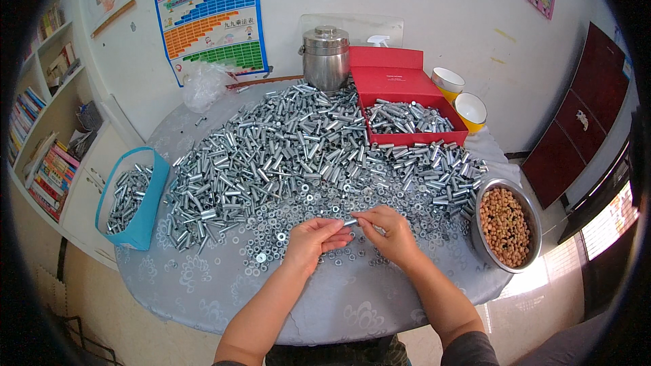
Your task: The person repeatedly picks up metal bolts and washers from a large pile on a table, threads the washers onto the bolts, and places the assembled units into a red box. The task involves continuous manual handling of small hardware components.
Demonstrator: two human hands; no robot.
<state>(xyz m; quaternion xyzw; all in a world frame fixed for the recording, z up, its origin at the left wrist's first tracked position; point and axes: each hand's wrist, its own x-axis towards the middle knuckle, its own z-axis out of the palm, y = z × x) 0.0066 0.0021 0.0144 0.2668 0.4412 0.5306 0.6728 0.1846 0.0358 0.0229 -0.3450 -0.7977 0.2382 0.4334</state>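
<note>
Head view, tabletop stock, places given from the red box (415, 139).

Hands, 2, bare, forearms rising from the near edge and converging in front of the red box, slightly to its left.
- Left hand (314, 240): palm turned inward, thumb and index finger pinched on the left end of the metal sleeve (350, 222), remaining fingers loosely curled beneath.
- Right hand (388, 232): back of the hand upward, wrist bent inward, thumb and index finger pinched on the sleeve's right end.
- Metal sleeve, 1: small, silvery, held between the 2 hands, on the near side of the red box, above loose nuts and washers (369, 196).

Containers:
- Red box, 1: lid raised at the back; silvery metal tubes inside.
- Blue bin (148, 220), 1: far left of the red box and nearer the person; metal tubes inside.
- Steel bowl (535, 236), 1: right of the red box and nearer the person; many small, roundish, tan-brown pieces inside.
- Steel pot (325, 62), 1: just left of the red box, toward the wall; lid on, contents hidden.
- Bowls (469, 110), 2: yellow outside, white inside, just right of the red box.

Loose stock: 1 broad heap of metal tubes (271, 146), left of the red box, spreading round its front.
</note>
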